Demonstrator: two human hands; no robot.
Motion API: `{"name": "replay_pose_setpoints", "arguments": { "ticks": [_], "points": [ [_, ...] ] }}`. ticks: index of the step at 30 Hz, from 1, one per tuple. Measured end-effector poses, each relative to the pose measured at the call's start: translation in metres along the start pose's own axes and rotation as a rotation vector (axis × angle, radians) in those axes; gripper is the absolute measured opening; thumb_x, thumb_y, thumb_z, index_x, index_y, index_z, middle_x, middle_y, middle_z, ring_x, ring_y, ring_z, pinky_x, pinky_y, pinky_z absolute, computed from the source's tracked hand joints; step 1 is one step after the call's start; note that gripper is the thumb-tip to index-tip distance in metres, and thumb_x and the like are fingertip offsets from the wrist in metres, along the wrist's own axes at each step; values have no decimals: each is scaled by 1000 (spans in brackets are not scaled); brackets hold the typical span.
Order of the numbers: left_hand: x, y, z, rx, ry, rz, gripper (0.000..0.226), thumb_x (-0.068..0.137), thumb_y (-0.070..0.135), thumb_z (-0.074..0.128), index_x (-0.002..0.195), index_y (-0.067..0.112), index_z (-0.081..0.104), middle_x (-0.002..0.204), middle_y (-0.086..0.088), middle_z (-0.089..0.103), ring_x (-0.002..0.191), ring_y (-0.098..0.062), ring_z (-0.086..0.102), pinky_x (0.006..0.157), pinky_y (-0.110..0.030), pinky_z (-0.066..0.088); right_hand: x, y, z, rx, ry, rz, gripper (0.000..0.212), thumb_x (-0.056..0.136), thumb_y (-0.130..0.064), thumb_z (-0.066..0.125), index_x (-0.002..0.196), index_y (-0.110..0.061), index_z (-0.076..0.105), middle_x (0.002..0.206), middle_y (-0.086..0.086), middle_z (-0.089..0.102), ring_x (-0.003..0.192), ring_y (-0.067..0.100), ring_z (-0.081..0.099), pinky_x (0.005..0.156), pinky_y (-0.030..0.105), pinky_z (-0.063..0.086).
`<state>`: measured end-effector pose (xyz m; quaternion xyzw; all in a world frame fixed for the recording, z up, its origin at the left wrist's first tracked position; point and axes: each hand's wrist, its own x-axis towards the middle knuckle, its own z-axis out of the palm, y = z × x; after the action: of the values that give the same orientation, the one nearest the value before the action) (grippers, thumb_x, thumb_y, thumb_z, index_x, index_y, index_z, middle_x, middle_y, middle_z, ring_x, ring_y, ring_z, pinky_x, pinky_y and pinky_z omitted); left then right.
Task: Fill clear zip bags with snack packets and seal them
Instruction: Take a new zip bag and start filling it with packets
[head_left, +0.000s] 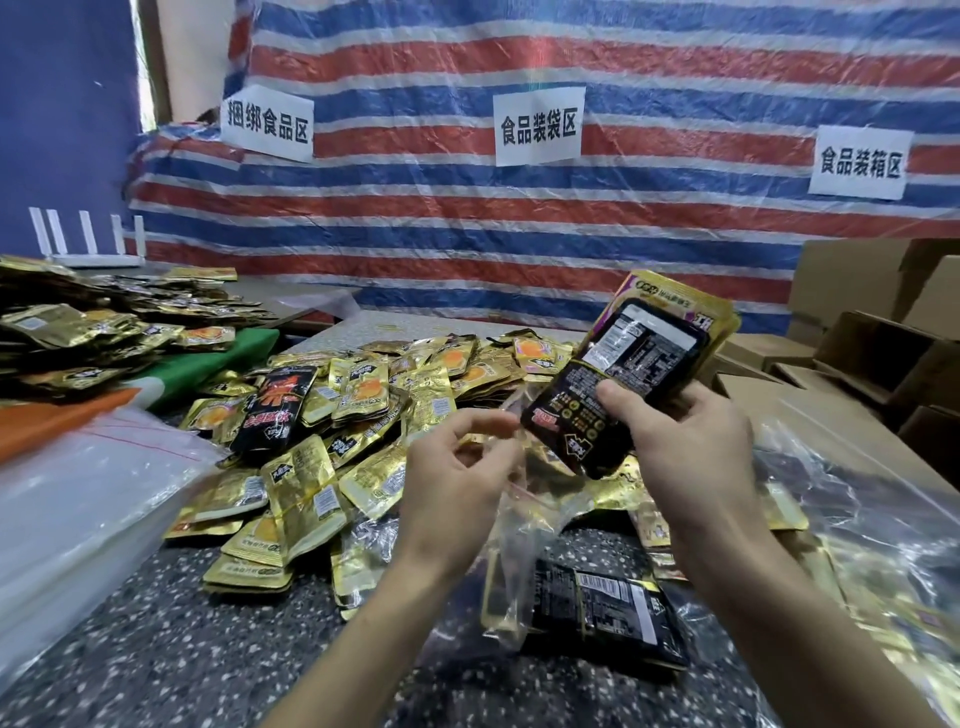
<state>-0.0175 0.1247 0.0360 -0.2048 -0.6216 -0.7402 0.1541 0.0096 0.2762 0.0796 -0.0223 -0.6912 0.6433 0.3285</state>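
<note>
In the head view, your left hand (457, 467) is held above the speckled table (182, 649), its curled fingertips pinching the top edge of a clear zip bag (524, 512). The bag hangs crumpled below your fingers, with a thin red line across it. Your right hand (685, 441) grips a small stack of snack packets (613, 384), tilted, upper end leaning away to the right. Your thumb lies across the black packet on the front, and a gold packet (662, 301) shows behind it at the top. The stack's lower end sits just beside the bag's pinched edge; whether it is inside the mouth cannot be told.

Under your wrists lies a filled bag (608, 608) with black and gold packets showing through the plastic. A loose pile of gold packets (374, 410) spreads over the table beyond your hands, with one black packet (275, 410) lying on it to the left. At the near left rests a stack of empty clear bags (78, 493). Cardboard boxes (883, 338) stand at the right, and a striped tarp (519, 234) with three paper signs hangs behind.
</note>
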Motion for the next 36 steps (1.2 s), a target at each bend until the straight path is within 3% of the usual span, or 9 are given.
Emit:
{"name": "replay_pose_setpoints", "arguments": {
  "ticks": [3, 8, 11, 14, 20, 24, 29, 32, 36],
  "points": [
    [-3, -1, 2, -7, 63, 3, 17, 91, -1, 65, 100, 14, 70, 75, 2, 74, 66, -10, 71, 53, -18, 53, -1, 6, 0, -28, 8, 11, 9, 84, -25, 78, 92, -22, 73, 85, -14, 77, 82, 5, 73, 75, 31, 54],
    [-4, 2, 6, -31, 98, 54, 17, 91, 3, 67, 99, 18, 71, 100, -7, 74, 79, -21, 73, 64, -33, 61, -1, 7, 7, 171, -103, 309, 30, 86, -20, 77, 110, -7, 64, 85, 6, 78, 71, 27, 76, 60, 41, 60],
    [-4, 3, 4, 82, 100, 136, 14, 93, 9, 66, 98, 21, 72, 101, 1, 72, 75, -10, 70, 59, -29, 58, 0, 6, 8, 40, -58, 148, 29, 76, -17, 86, 100, -14, 69, 85, 0, 78, 76, 20, 76, 75, 45, 61],
    [-1, 5, 2, 133, 86, 199, 18, 94, 8, 66, 103, 22, 73, 102, 8, 69, 81, -11, 67, 64, -31, 57, 0, -6, 6, -91, -164, 51, 35, 67, -13, 90, 96, -18, 72, 86, -10, 78, 79, 7, 75, 76, 30, 56],
    [9, 17, -4, 2, 105, 247, 19, 95, 7, 64, 109, 17, 73, 110, -2, 72, 95, -22, 72, 76, -34, 60, 8, -30, -6, -119, -282, -17, 56, 55, 8, 88, 104, -16, 74, 97, 0, 77, 93, 13, 73, 85, 28, 56],
    [7, 27, -3, -90, 104, 306, 15, 95, 16, 62, 105, 20, 73, 110, -6, 72, 92, -20, 73, 71, -27, 60, 5, -34, -6, 38, -247, -112, 39, 65, 10, 82, 97, -12, 75, 89, 4, 78, 88, 17, 75, 83, 30, 60],
    [5, 28, -3, -128, 66, 338, 18, 94, 14, 57, 106, 17, 71, 114, -11, 68, 93, -19, 73, 71, -25, 60, 3, -25, -20, 221, -244, -36, 12, 86, -22, 66, 86, -16, 77, 89, 5, 76, 84, 17, 72, 73, 30, 60],
    [6, 25, -5, -100, 80, 328, 19, 94, 16, 57, 108, 18, 70, 113, -10, 67, 93, -21, 72, 72, -26, 60, 2, -4, -42, -208, -404, -8, 28, 89, 4, 57, 103, -15, 70, 99, -2, 74, 99, 16, 69, 78, 26, 54],
    [7, 22, -6, -103, 90, 332, 20, 94, 17, 56, 107, 19, 70, 112, -4, 67, 92, -18, 72, 71, -26, 59, -20, 28, -52, -907, -1089, 89, 74, 78, -39, 80, 139, -46, 39, 129, -33, 41, 119, -10, 44, 98, 12, 36]
  ]
}}
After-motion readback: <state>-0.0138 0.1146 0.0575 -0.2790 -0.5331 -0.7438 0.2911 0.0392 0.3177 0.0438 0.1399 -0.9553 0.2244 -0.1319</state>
